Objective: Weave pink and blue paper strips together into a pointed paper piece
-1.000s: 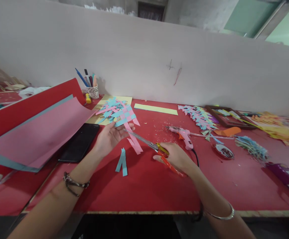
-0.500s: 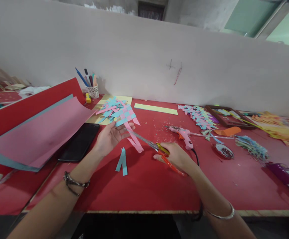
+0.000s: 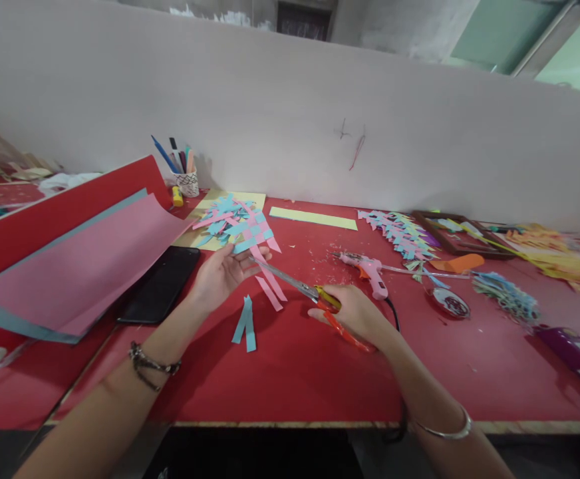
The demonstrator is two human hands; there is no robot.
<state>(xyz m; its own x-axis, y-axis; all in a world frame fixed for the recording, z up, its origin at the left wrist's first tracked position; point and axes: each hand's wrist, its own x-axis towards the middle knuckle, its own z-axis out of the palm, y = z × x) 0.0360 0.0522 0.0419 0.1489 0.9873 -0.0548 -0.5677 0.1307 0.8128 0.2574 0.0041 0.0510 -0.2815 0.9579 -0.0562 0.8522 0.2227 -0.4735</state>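
The left hand (image 3: 223, 271) is gripping woven paper strips (image 3: 250, 238); at its 3 o'clock, the right hand (image 3: 354, 313) is gripping scissors (image 3: 302, 290).

The red table (image 3: 294, 372) carries many things. At the far left lie big pink paper sheets (image 3: 80, 266) and a black phone (image 3: 163, 283). Blue strips (image 3: 245, 324) lie near the middle. A pink glue gun (image 3: 370, 271) lies to the right.
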